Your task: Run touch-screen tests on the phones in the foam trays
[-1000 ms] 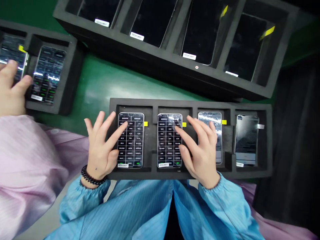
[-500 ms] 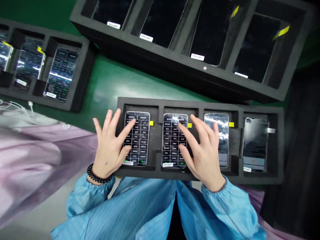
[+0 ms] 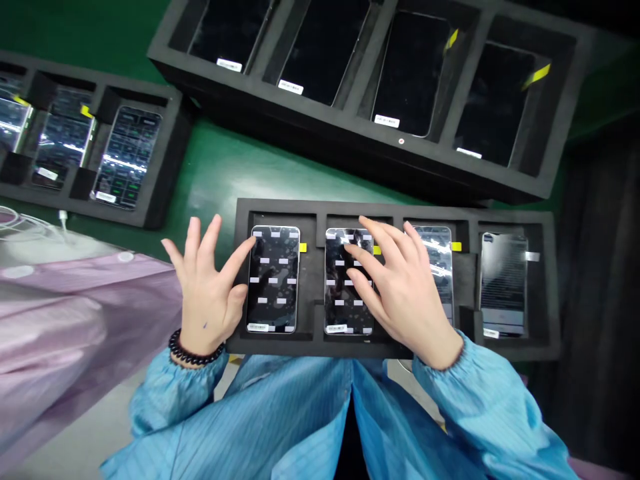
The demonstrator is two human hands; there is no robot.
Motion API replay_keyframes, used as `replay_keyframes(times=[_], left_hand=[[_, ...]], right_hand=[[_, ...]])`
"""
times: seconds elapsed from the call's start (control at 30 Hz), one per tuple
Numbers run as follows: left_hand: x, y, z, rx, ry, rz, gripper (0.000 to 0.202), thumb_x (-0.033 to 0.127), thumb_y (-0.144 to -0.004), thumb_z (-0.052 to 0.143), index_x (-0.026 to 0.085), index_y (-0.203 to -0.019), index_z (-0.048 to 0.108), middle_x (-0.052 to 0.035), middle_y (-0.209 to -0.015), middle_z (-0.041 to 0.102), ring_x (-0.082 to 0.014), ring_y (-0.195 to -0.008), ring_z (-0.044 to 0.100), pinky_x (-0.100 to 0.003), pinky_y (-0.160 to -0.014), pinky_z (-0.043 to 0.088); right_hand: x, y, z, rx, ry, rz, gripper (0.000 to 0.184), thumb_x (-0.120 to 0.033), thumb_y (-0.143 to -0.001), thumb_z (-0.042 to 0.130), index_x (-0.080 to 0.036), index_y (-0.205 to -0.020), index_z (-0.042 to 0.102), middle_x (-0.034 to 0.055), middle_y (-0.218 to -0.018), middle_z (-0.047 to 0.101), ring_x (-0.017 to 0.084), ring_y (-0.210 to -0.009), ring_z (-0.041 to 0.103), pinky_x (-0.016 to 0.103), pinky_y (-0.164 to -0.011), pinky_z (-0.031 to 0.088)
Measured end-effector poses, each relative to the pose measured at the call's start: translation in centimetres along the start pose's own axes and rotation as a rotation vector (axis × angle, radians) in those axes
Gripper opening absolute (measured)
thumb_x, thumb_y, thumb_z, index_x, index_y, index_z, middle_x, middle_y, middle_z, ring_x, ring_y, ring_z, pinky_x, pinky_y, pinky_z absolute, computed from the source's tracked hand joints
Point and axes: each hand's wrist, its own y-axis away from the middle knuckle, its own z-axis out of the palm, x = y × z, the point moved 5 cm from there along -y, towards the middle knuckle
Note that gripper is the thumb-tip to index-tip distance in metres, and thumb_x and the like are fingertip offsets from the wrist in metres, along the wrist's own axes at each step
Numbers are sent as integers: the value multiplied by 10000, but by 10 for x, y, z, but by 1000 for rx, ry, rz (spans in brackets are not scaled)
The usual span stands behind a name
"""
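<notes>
My left hand [image 3: 210, 293] is spread, gripping nothing, its index fingertip at the upper left corner of the left phone [image 3: 273, 283]. My right hand [image 3: 410, 287] is loosely fanned, also gripping nothing, its index finger over the upper part of the second phone [image 3: 343, 293]; I can't tell whether that fingertip presses the glass. Both phones lie screen up in the foam tray [image 3: 285, 347] at the centre of the frame, long axes running nearly straight up and down, barcode labels toward the bottom edge. The third phone [image 3: 443, 267], partly behind my right hand, and the fourth phone [image 3: 504, 283] point the same way. The tray sits on a shiny green table [image 3: 225, 153]. Across the top, a larger tray [image 3: 320, 127] slants down rightward; a pink sleeve [image 3: 145, 287] shows at lower left, and the right edge is dark.
</notes>
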Motion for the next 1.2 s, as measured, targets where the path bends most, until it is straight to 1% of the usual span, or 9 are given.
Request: replay_keyframes(times=[0.1,0.2,0.3,0.53,0.7,0.83,0.97,1.07,1.2], left_hand=[[-1,-5,4,-36,8,-11,609,583,-1035,178,387,-1585,350,43,-1746,5,-401,-1610,22,-741,-1265,-27],[-2,-10,7,-59,22,-11,561,544,-1040,263,430,-1585,327,50,-1744,5,-412,-1608,24,-768,-1247,-32],[2,-14,7,-43,35,19,580,544,-1039,263,396,-1598,313,15,-1746,14,-420,-1606,28,-767,-1244,-39],[13,-22,11,-74,46,137,591,561,-1033,289,304,-1535,469,-75,-1740,90,-410,-1609,45,-754,-1232,-59],[19,-27,6,-41,66,180,609,543,-1042,250,321,-1604,327,-43,-1747,43,-345,-1622,2,-664,-1274,-77],[26,-31,14,-91,45,249,578,522,-1042,316,337,-1588,358,-58,-1746,34,-389,-1613,35,-727,-1245,-37],[27,-32,14,-104,31,240,567,501,-1049,307,318,-1582,374,-78,-1743,60,-405,-1608,68,-758,-1233,-3],[27,-27,1,-55,39,222,592,518,-1054,230,320,-1603,326,-35,-1747,34,-392,-1612,51,-739,-1254,-17],[20,-10,-13,5,37,210,545,490,-1057,218,411,-1583,341,52,-1741,75,-386,-1609,92,-740,-1265,-22]], right_hand=[[-1,-5,4,-16,35,4,353,-334,-1049,465,-149,-1221,712,178,-1564,499,330,-1395,493,634,-1224,307],[-2,-9,9,-52,60,-11,388,-346,-1050,464,-164,-1337,651,176,-1620,426,343,-1422,465,677,-1219,283],[-4,-10,14,-95,65,-28,422,-359,-1056,448,-176,-1405,599,177,-1646,382,343,-1441,449,697,-1215,272],[5,-2,10,-35,111,36,430,-367,-1059,443,-169,-1414,582,191,-1618,423,336,-1436,459,682,-1217,271],[9,4,12,-66,121,36,426,-368,-1060,436,-152,-1391,595,194,-1603,446,344,-1414,476,677,-1204,295],[13,9,7,3,142,74,431,-359,-1058,444,-135,-1398,586,181,-1566,499,337,-1399,488,657,-1210,301],[15,14,8,-5,163,87,432,-363,-1059,447,-111,-1370,610,188,-1554,512,352,-1388,501,672,-1195,313],[15,22,6,29,114,64,374,-334,-1057,458,-139,-1297,669,178,-1544,526,337,-1381,514,659,-1203,304],[11,33,3,44,29,0,302,-308,-1048,496,-188,-1200,728,148,-1517,564,307,-1361,537,639,-1234,253]])
